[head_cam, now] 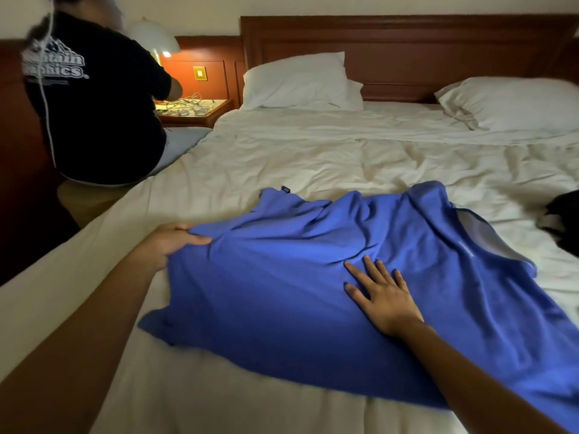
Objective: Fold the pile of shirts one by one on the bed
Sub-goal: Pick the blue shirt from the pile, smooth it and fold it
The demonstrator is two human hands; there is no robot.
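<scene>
Gripping a bunched fold at the left edge of the blue T-shirt point(282, 277) with the left hand point(175, 242), thumb on top of the cloth and fingers curled beneath it. Pressing down on the middle of the same shirt with the right hand point(383, 297), palm flat, fingers straight and slightly spread, nothing pinched.

Spread crosswise over the near half of the bed point(282, 158), rumpled rather than smoothed, with the neck opening turned toward the right edge (paler lining showing inside it) and a small dark tag point(285, 189) at the far left corner of the cloth. Trailing off toward the near right corner, partly under the right forearm.

Beyond the shirt, a wide stretch of wrinkled white sheet up to two white pillows point(297, 79) point(513, 101) at the head, both against the wooden headboard point(407, 42). More sheet along the left edge beside the gripping hand, and along the near edge below the shirt.

At the right edge, a dark garment point(564, 223), apart from the shirt's neck and cut off by the frame. On the far left edge, a seated person in a black printed T-shirt point(94, 104), back turned, well apart from the left hand, facing a bedside table point(194, 111) strewn with cables under a lit lamp point(156, 36).
</scene>
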